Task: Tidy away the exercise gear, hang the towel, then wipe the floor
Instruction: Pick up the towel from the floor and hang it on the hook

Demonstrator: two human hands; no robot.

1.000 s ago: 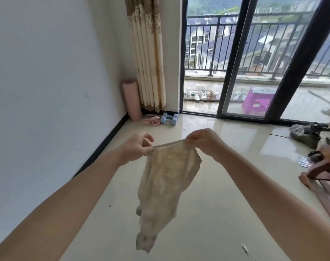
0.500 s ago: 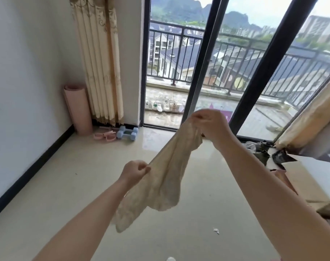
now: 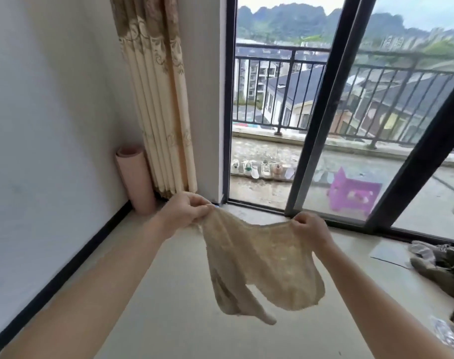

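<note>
Item: beige towel (image 3: 262,265), held in the air above the floor (image 3: 169,320). Your left hand (image 3: 184,211) pinches one top corner, your right hand (image 3: 308,229) the other. Rolled pink mat (image 3: 135,180) upright in the corner beside the curtain (image 3: 156,99).

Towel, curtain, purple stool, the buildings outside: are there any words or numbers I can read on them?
No readable text anywhere.
towel: plain weave, no label showing.
curtain: only a swirly pattern.
purple stool: no writing.
far building: pale marks that could be a sign, too blurred to read.
</note>
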